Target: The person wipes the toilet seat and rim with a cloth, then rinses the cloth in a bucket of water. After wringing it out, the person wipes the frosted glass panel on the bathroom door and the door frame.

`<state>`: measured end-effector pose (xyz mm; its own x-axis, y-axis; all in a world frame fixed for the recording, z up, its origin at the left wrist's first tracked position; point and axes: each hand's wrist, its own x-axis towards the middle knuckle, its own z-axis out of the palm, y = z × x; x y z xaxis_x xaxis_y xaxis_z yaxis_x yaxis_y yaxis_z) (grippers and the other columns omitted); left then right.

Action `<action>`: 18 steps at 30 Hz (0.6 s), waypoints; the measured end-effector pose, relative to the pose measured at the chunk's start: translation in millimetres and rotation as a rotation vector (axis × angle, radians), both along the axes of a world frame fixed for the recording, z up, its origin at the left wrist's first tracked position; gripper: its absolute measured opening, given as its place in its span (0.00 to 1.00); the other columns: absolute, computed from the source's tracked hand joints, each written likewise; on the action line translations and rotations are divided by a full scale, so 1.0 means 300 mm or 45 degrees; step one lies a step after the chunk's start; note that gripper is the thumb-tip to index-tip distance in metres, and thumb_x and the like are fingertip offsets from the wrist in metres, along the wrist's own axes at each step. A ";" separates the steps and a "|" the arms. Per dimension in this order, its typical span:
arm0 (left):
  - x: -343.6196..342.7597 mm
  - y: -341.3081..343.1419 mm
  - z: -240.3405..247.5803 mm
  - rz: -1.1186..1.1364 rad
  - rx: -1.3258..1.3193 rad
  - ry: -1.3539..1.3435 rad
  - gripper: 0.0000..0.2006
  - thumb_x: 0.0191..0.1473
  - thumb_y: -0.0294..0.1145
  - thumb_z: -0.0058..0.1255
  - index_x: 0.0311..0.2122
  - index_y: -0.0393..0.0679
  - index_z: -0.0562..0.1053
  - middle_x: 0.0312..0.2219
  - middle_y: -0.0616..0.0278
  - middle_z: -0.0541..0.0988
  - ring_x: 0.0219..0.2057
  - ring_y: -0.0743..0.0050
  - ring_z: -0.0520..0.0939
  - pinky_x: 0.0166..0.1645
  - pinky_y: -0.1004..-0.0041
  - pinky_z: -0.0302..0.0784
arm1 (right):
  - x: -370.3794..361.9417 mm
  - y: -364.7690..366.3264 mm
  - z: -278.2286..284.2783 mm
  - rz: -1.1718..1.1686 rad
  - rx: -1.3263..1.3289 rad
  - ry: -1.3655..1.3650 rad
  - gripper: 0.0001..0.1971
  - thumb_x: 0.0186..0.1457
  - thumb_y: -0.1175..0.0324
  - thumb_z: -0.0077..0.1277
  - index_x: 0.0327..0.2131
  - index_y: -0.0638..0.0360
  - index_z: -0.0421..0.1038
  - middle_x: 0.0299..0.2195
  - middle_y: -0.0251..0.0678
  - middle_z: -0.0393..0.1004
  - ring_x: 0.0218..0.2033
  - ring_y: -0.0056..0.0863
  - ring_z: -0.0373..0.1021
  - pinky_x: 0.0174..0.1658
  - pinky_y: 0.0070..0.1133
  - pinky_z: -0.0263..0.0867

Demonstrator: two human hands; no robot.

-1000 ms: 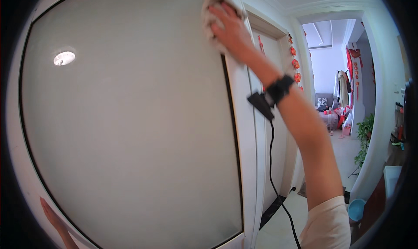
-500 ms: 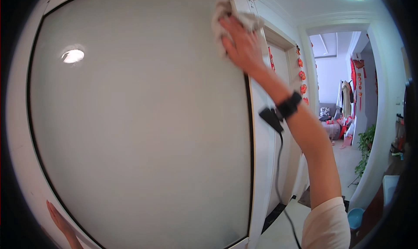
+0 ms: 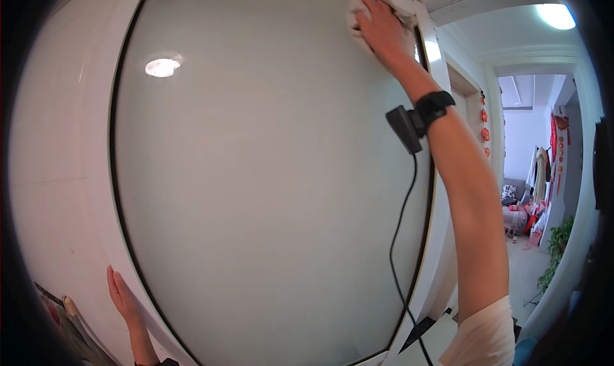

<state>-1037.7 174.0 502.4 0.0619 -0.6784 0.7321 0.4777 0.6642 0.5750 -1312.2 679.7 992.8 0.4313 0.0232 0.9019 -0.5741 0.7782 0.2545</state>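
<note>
My right hand (image 3: 385,38) presses a crumpled light cloth (image 3: 361,32) against the upper right corner of a large frosted glass panel (image 3: 275,174). Its fingers spread over the cloth, which covers part of the black edging and the white frame (image 3: 427,30). On the right wrist sits a black strap (image 3: 435,107) with a dark device (image 3: 405,128) and a cable hanging from it. Low on the left, my left hand (image 3: 125,297) rests against the white frame beside the glass, fingers stretched out, with nothing in it.
Pale wall (image 3: 57,142) lies left of the frame, with hanging clothes (image 3: 77,331) at the lower left. On the right, a doorway opens to a room with a clothes rack (image 3: 540,174), a green plant (image 3: 558,244) and red hanging ornaments (image 3: 485,134). A ceiling lamp (image 3: 556,16) glows above.
The view has turned left, bringing more wall and the hanging clothes into sight. My right hand has shifted with the cloth at the panel's upper right; my left hand stays by the frame.
</note>
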 end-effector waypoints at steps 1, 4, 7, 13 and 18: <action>0.000 0.017 0.005 -0.091 -0.019 0.031 0.25 0.65 0.41 0.36 0.58 0.31 0.60 0.55 0.55 0.66 0.57 0.70 0.65 0.62 0.73 0.54 | 0.037 -0.080 0.007 0.015 0.013 -0.014 0.23 0.55 0.54 0.42 0.53 0.50 0.65 0.51 0.39 0.68 0.52 0.41 0.64 0.54 0.34 0.60; 0.000 0.055 0.025 0.033 0.034 -0.030 0.24 0.65 0.40 0.35 0.57 0.30 0.60 0.55 0.54 0.66 0.56 0.69 0.65 0.61 0.72 0.54 | 0.155 -0.349 0.009 0.124 0.114 0.029 0.23 0.50 0.51 0.44 0.47 0.51 0.69 0.49 0.40 0.69 0.49 0.40 0.67 0.48 0.42 0.62; 0.004 0.074 0.042 0.043 0.004 -0.046 0.24 0.65 0.40 0.35 0.57 0.30 0.60 0.55 0.54 0.66 0.56 0.68 0.65 0.61 0.72 0.54 | 0.295 -0.640 -0.024 0.232 0.374 0.329 0.24 0.45 0.49 0.46 0.46 0.46 0.72 0.47 0.34 0.71 0.46 0.40 0.69 0.51 0.41 0.58; 0.021 0.079 0.044 0.008 -0.034 -0.088 0.24 0.65 0.40 0.35 0.57 0.30 0.60 0.55 0.54 0.66 0.56 0.68 0.64 0.61 0.72 0.54 | 0.338 -0.667 -0.019 0.217 0.558 0.210 0.26 0.46 0.47 0.45 0.50 0.39 0.70 0.53 0.31 0.67 0.51 0.38 0.65 0.53 0.40 0.57; 0.014 0.078 0.040 0.058 0.068 -0.074 0.25 0.65 0.40 0.35 0.58 0.30 0.59 0.57 0.53 0.63 0.59 0.66 0.61 0.63 0.71 0.51 | 0.167 -0.245 0.041 0.060 0.481 0.397 0.21 0.54 0.59 0.44 0.50 0.56 0.67 0.51 0.42 0.67 0.52 0.42 0.64 0.54 0.33 0.60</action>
<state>-1033.6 197.3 514.4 0.0520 -0.7141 0.6981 0.4129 0.6519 0.6361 -1262.2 606.3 1004.9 0.6886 -0.2546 0.6790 -0.4578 0.5735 0.6793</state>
